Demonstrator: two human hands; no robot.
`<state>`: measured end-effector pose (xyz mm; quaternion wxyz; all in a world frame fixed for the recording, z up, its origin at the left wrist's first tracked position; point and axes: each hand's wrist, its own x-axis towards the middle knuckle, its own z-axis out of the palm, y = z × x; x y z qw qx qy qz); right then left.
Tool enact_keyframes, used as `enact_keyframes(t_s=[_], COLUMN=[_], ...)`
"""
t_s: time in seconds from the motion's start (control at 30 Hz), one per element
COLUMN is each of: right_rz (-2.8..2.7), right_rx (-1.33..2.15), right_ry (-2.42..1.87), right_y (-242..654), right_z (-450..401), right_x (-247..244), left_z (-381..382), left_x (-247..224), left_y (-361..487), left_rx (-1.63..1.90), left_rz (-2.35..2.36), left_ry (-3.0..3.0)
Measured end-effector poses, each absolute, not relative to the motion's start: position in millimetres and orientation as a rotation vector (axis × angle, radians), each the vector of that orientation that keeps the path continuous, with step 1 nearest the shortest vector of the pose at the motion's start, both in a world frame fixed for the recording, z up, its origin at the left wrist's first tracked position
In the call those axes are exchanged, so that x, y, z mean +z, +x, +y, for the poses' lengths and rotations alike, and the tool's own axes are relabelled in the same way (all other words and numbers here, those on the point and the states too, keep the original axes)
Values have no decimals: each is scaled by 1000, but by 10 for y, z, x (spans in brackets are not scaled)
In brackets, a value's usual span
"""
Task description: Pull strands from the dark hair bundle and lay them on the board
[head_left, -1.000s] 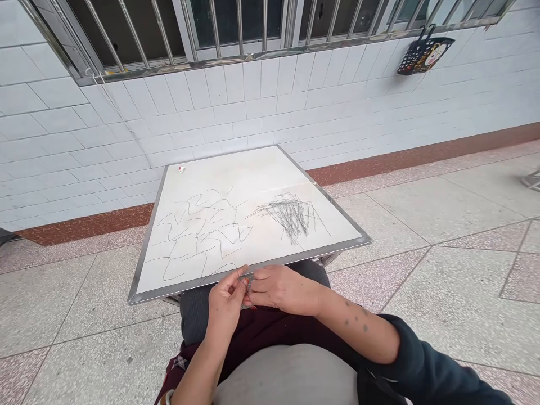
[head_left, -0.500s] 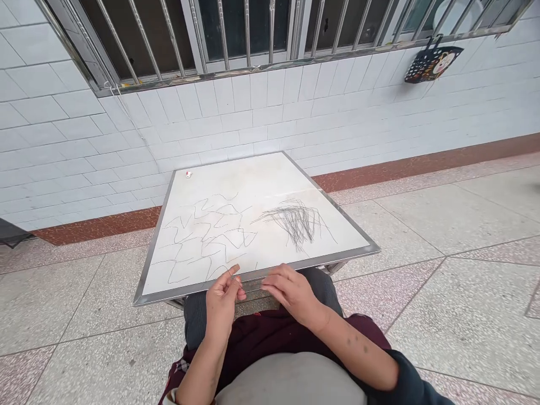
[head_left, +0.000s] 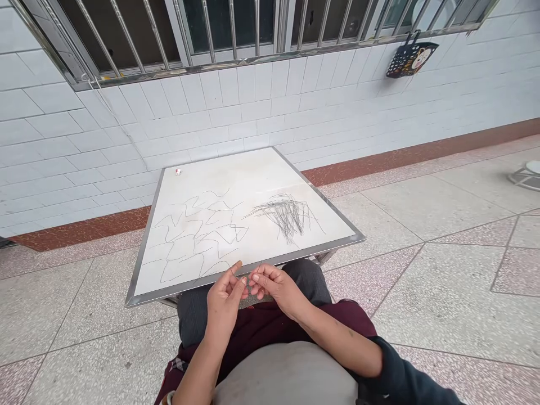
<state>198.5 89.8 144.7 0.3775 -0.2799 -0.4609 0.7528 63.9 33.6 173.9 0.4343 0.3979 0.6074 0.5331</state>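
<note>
Close together at the near edge of a white table are both hands. My left hand pinches something thin that I cannot make out clearly, its index finger pointing up over the table edge. Beside it, fingertips nearly touching, my right hand is also closed in a pinch; what it holds is too small to name. A dense bundle of thin dark strands lies on the right part of the table. Separate bent dark strands are spread over the left part.
A small white and red item lies at the table's far left corner. Behind the table stands a white tiled wall with a barred window. A dark patterned bag hangs from the bars. A round stool is at the far right.
My right hand has moved left and now meets my left hand, its fingers pinched together. The view has shifted, bringing the stool at the right into sight.
</note>
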Motion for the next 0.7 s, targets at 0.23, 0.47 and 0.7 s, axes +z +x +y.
enact_keyframes(t_s=[0.23,0.47,0.7], right_rz=[-1073,-938,-942], right_rx=[1953,1941,1879], right_ry=[-712,-719,-732], right_y=[2015,2012,1998], right_z=[914,918,916], right_x=[1424,1381,1385], left_z=[352,373,386], left_x=[1722,1616,1586], left_y=[682,676,657], left_rx=[1263,1257,1236], left_rz=[1485,1369,1359], left_ry=[987,922,931])
